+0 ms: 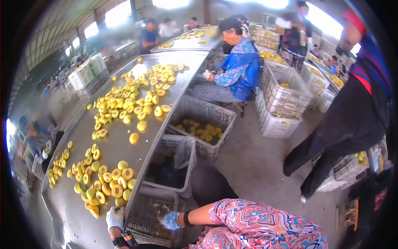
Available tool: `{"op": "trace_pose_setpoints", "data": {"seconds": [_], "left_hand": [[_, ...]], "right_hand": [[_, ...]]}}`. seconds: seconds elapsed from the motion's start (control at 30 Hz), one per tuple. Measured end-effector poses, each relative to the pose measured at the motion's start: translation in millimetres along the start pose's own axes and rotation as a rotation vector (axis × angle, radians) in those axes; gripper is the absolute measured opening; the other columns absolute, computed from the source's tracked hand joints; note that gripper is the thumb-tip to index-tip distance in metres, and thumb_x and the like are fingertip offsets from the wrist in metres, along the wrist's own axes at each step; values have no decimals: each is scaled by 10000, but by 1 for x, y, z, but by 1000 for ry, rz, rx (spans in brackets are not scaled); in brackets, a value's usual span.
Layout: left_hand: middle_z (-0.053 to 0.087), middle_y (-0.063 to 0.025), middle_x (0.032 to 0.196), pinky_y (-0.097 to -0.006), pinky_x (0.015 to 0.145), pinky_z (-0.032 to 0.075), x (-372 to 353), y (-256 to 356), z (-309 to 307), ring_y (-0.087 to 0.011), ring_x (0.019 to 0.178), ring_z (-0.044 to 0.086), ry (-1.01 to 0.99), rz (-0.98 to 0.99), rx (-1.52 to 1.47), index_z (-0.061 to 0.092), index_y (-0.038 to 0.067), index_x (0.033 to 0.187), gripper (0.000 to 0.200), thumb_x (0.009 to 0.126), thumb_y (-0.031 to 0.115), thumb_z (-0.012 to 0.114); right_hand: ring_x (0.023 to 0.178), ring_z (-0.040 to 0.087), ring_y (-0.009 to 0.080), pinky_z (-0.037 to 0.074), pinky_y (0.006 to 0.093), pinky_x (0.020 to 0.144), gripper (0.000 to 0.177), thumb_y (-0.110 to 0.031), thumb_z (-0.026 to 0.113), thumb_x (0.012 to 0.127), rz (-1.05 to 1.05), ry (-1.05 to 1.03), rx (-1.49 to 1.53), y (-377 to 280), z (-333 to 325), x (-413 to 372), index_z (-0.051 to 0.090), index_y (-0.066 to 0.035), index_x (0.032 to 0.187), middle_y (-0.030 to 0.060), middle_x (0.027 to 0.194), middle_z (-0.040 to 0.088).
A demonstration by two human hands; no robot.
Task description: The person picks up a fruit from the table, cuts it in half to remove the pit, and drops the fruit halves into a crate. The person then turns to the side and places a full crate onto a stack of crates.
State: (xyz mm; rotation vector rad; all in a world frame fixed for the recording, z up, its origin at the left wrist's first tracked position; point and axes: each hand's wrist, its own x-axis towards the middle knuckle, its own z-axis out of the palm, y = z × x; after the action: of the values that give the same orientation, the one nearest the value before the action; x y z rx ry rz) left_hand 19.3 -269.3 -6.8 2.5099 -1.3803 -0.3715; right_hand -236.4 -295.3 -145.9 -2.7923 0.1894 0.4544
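Note:
My left hand (115, 218), in a white glove with a watch-like band at the wrist, is at the near edge of the metal table (110, 149). Its fingers are curled, and whatever they hold is hidden. Just beyond it lies a pile of halved yellow peaches (117, 191), several with brown centres facing up. My right hand (171, 220), in a blue and white glove with a dark wristband, is over a plastic crate (143, 193) beside the table. Its fingers are closed; a small thing at their tips is too blurred to name.
More peach halves (124, 106) spread along the table. Beside it stand a crate with a dark liner (188, 186) and a grey crate (224, 112) with fruit inside. A co-worker (244, 68) sits further along. Stacked crates (286, 103) and a standing person (340, 120) are at right.

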Motion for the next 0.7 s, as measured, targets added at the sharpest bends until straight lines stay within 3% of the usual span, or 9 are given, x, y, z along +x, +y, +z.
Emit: {"op": "trace_pose_setpoints", "data": {"seconds": [0.07,0.1,0.17,0.23,0.4,0.53,0.6,0.63,0.7], "left_hand": [[678,-213,948,-416,805,511,8,-3,6,-369,896,648,7,-8,-16,648,8,986,410,773,342,753],[683,-206,889,-410,778,518,13,-14,11,-368,847,655,22,21,-47,648,7,961,402,759,335,763],[686,-136,729,-392,685,528,27,-45,27,-328,702,663,85,61,-185,652,12,915,336,748,279,767],[697,-103,895,-387,746,525,25,-65,31,-276,789,657,86,79,-617,640,5,978,309,837,275,698],[642,-46,1025,-300,579,473,-49,-24,-25,-176,773,588,126,-165,-1375,596,84,1212,385,924,339,621],[619,-76,1188,-369,924,471,-88,4,-15,-212,1080,575,-181,-117,-1593,574,87,1284,422,969,358,499],[606,-96,1222,-380,952,457,-111,41,-9,-227,1123,562,-158,-159,-1551,570,66,1283,447,971,372,480],[605,-98,1223,-381,955,455,-121,55,-5,-229,1125,561,-151,-163,-1528,570,63,1283,449,971,373,478],[604,-102,1225,-383,961,451,-136,69,1,-232,1128,559,-122,-129,-1483,570,58,1282,454,971,375,473]], "right_hand": [[1004,674,315,540,417,876,260,-162,546,873,86,-54,14,-1,10,2,739,-62,1016,123,1049,716],[1019,674,298,540,407,880,234,-152,594,848,52,7,35,33,136,68,731,-53,1009,117,1040,719],[1042,664,282,530,394,892,240,-160,585,861,-164,-120,-251,31,115,73,730,-63,1026,113,1083,708],[1041,650,327,516,416,865,340,-226,528,926,-371,-180,-509,8,19,26,641,-28,1178,137,1131,683],[926,626,341,475,442,769,361,-310,551,930,129,499,831,-13,-58,-13,588,-9,1125,175,961,665],[853,573,250,469,398,764,348,-306,569,930,59,703,1277,-26,-115,-19,589,-17,1124,120,919,645],[830,546,204,465,371,763,344,-307,588,923,-34,806,1433,-35,-133,-25,597,-27,1123,90,914,636],[868,565,169,466,343,784,318,-284,603,918,44,595,1535,-35,-142,-35,628,-45,1125,65,961,658],[871,577,161,469,326,785,301,-271,611,915,9,609,1631,-37,-137,-36,648,-51,1118,57,967,668]]}}
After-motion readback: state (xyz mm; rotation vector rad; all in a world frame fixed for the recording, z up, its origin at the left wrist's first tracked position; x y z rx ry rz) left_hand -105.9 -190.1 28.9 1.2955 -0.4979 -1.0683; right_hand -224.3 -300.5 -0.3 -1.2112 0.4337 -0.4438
